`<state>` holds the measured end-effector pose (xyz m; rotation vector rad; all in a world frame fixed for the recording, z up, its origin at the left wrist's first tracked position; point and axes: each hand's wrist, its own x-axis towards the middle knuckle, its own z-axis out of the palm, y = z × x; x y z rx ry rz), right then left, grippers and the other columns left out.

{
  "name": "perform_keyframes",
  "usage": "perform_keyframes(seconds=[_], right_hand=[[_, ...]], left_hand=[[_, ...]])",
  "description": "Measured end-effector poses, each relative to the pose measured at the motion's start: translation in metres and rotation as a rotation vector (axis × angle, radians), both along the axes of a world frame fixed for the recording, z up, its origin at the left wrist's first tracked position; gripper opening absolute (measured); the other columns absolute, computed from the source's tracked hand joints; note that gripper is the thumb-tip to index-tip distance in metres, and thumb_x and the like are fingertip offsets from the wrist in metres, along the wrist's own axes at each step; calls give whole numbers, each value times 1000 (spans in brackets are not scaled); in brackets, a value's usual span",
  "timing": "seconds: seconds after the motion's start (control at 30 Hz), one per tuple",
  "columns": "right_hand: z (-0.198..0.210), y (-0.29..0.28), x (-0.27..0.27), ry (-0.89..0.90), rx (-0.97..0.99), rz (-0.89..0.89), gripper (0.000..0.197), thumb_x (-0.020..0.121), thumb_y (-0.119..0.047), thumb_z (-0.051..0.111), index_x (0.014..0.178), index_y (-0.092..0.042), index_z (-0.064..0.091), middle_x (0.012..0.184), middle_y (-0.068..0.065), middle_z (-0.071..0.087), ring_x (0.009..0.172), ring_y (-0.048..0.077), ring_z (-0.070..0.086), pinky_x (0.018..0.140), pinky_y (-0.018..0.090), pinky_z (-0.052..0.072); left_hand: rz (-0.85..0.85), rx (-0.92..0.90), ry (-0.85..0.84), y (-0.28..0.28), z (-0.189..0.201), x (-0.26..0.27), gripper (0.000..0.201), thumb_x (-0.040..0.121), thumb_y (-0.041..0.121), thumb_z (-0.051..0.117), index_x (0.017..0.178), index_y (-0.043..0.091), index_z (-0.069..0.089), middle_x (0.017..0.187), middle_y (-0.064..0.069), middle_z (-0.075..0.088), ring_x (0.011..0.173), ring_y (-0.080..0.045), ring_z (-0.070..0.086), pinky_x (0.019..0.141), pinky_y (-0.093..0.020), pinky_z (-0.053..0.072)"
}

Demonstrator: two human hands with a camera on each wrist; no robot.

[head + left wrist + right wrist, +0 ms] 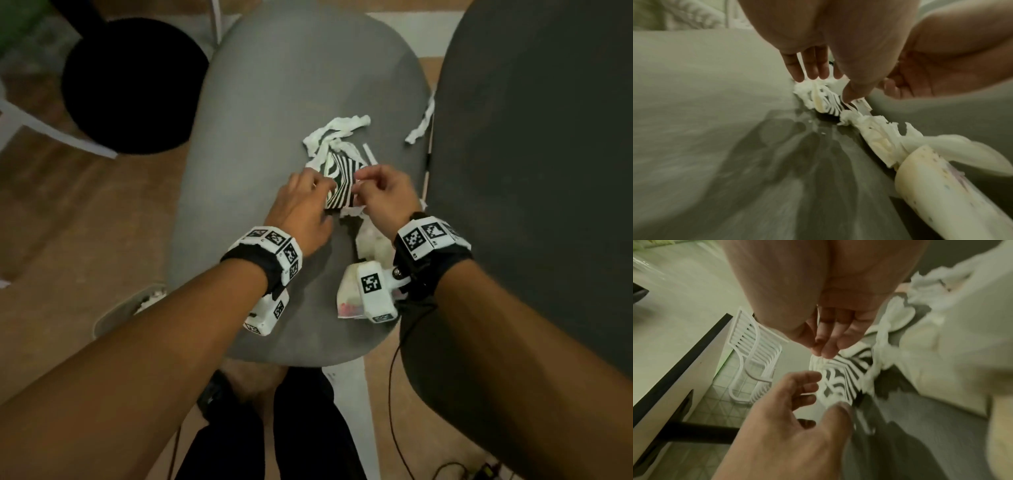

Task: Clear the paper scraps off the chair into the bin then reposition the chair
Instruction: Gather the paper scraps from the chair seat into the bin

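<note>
The grey chair seat point(274, 102) fills the middle of the head view. On it lies a pile of paper scraps: twisted white strips point(337, 133), a black-and-white striped piece point(339, 185) and crumpled pieces point(370, 243) under my right wrist. My left hand point(308, 195) pinches the striped piece point(838, 378) between thumb point(838, 408) and fingers. My right hand point(376, 192) pinches its far edge point(822, 352) with curled fingertips. One loose strip point(421, 123) lies at the seat's right edge. A white bin point(116, 311) with scraps inside stands on the floor to the left.
A black round stool point(133, 85) stands at the far left, and a dark grey chair point(531, 171) presses close on the right. A white wire chair point(754, 356) and a table edge point(684, 363) lie beyond. A cable point(397, 394) hangs from my right wrist.
</note>
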<state>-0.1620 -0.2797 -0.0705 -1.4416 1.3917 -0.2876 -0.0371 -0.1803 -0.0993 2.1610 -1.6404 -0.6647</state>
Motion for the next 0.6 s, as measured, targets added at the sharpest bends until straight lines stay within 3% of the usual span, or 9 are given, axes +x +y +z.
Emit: perform_keyframes(seconds=[0.1,0.2,0.27,0.37,0.43,0.5,0.6], right_hand=[[-11,-40,-11,153,-91,-5,20,85,-19,55,100,-23,68,91,1,73,86,22,70,85,35,56],[-17,-74,-13,261,-189,-39,27,88,-16,53,112,-15,66,111,6,68,102,23,65,85,19,43],[-18,-96,-12,315,-288,-78,29,88,-14,53,115,-15,64,124,11,59,104,24,62,79,12,35],[-22,-120,-11,338,-350,-58,35,91,-11,52,124,-18,61,138,12,42,108,25,60,87,9,36],[-26,-130,-7,401,-342,61,38,93,-11,53,130,-18,60,146,14,37,119,27,57,98,12,36],[-33,-136,-2,530,-319,193,35,94,-9,53,127,-11,64,142,17,46,123,34,56,105,26,41],[-36,-135,1,654,-331,256,25,94,-11,56,112,-3,71,123,18,66,114,35,63,94,31,50]], left_hand=[[-178,105,-184,-33,-5,-19,72,82,24,65,148,21,35,154,-7,33,140,-30,30,109,-47,30],[-270,228,-315,-46,-15,-14,81,87,27,62,156,27,18,160,-7,25,148,-31,20,116,-53,20],[-309,224,-401,-48,-17,-3,75,91,27,58,155,31,19,152,-6,38,142,-31,31,112,-54,23],[-389,205,-457,-47,-16,15,60,96,26,55,149,32,29,140,-3,50,129,-28,47,105,-49,32],[-391,231,-432,-47,-14,23,57,95,24,54,147,32,32,138,-3,50,124,-29,50,103,-46,35],[-357,217,-397,-46,-11,26,53,93,22,56,142,29,37,132,-4,53,119,-29,52,101,-43,36],[-206,104,-353,-45,-10,24,47,85,27,60,129,19,46,120,-5,56,108,-27,50,95,-41,39]])
